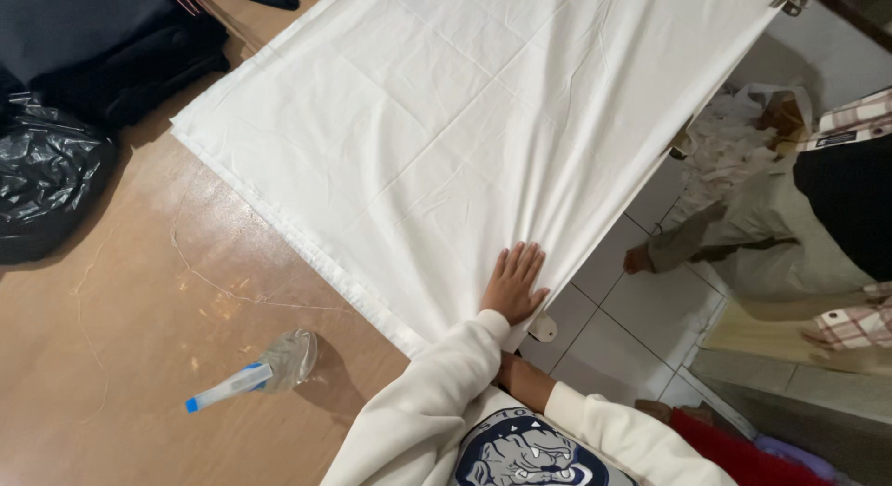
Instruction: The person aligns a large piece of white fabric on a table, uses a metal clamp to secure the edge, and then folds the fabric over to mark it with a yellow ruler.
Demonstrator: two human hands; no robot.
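A large white cloth (446,124) lies spread over the brown counter (121,319), its near corner hanging past the counter's edge toward the tiled floor (623,309). The left hand (514,283) rests flat on that near corner of the cloth, fingers spread and pressed down, palm on the fabric right at the counter's edge; creases fan out from under it across the cloth. The right hand is tucked beneath the left forearm, just below the cloth's corner, and only its wrist and cream sleeve (613,430) show, so I cannot tell whether it is open or closed. To smooth this corner well, I judge the flat palm should keep even pressure and slide outward along the creases rather than bunching them, with the hidden hand drawing the overhang taut. To the left of the cloth, on the bare counter, lie a small clear spray bottle (260,370) with a blue tip and some loose thread (214,282); further left sit a black plastic bag (46,189) and dark folded fabric (111,40). To the right of the cloth, another person in beige and a plaid sleeve (850,119) bends over pale cloth scraps (725,142).
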